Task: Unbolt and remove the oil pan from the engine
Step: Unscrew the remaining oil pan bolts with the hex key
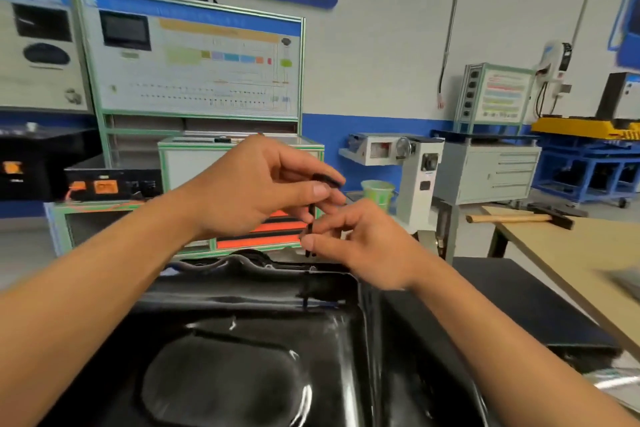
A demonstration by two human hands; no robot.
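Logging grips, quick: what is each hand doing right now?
Left hand: pinches the black L-shaped tool.
Right hand: pinches the same tool lower down.

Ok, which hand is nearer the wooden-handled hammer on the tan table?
Right. The right hand pinches the lower end of the thin black tool, left of the wooden-handled hammer; the left hand grips its top, farther left.

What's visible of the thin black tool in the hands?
The thin black tool looks like an L-shaped key, dark metal by its look, blurred. A short arm at the top points right; the long shaft hangs near upright. The left hand pinches it just below the bend, and the right hand pinches the lower shaft. Its lower end sits above the far rim of the oil pan; contact cannot be told.
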